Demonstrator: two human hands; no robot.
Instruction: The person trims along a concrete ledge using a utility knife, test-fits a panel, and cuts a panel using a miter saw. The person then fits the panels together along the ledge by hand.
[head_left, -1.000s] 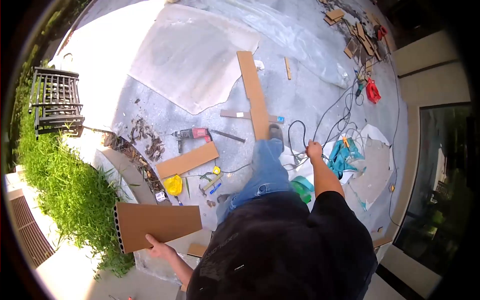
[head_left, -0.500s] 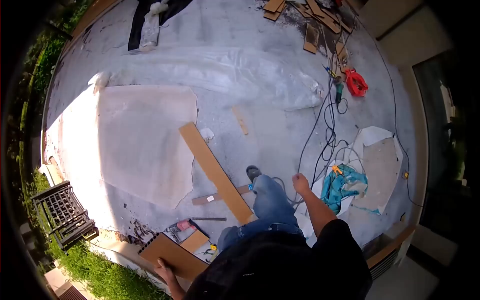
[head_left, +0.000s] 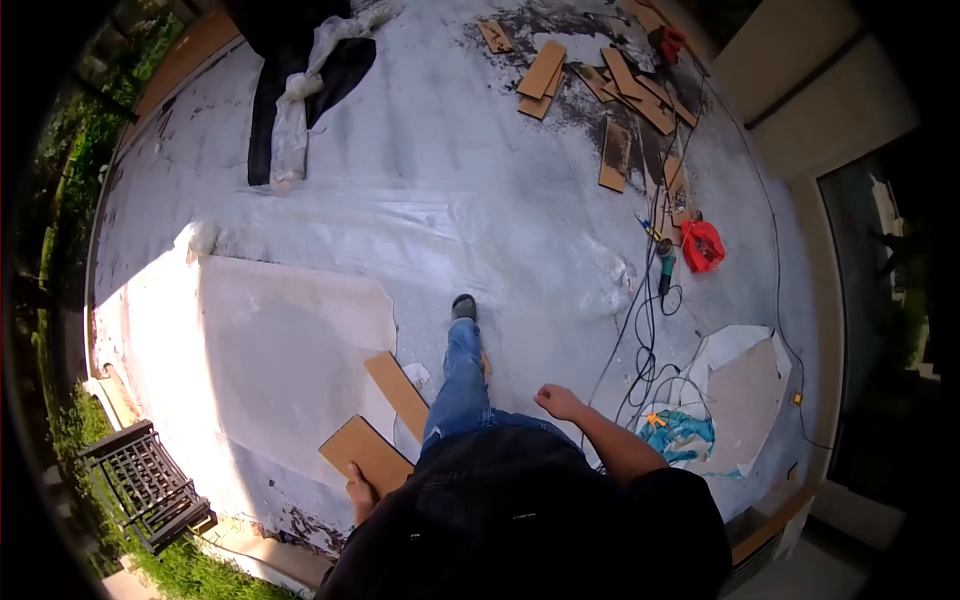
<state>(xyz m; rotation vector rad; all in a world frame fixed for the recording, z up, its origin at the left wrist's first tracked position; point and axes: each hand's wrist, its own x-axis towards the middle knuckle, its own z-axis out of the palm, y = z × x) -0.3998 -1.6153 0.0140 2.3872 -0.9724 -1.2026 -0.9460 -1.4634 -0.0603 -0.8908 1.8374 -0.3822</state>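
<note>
In my left hand [head_left: 360, 488] is a brown board [head_left: 368, 456], gripped at its edge low on the left side of the view. My right hand [head_left: 557, 401] hangs in front of my body with its fingers curled in, and nothing shows in it. Beyond the held board, a longer brown plank [head_left: 397, 392] lies on the floor, its near end hidden by my body. One foot in a dark shoe [head_left: 464, 307] is forward, by the clear plastic sheeting [head_left: 400, 235].
Dark cables [head_left: 645, 350] run along the right, near a green power tool [head_left: 666, 270], a red object [head_left: 703, 247] and a teal cloth [head_left: 680, 435]. Cut boards [head_left: 625, 80] lie scattered at the back right. A black metal rack [head_left: 148, 484] stands at the lower left.
The view has moved forward across the floor. The red drill and small tools have left view. The held board has stayed in my left hand, and my right hand has stayed closed.
</note>
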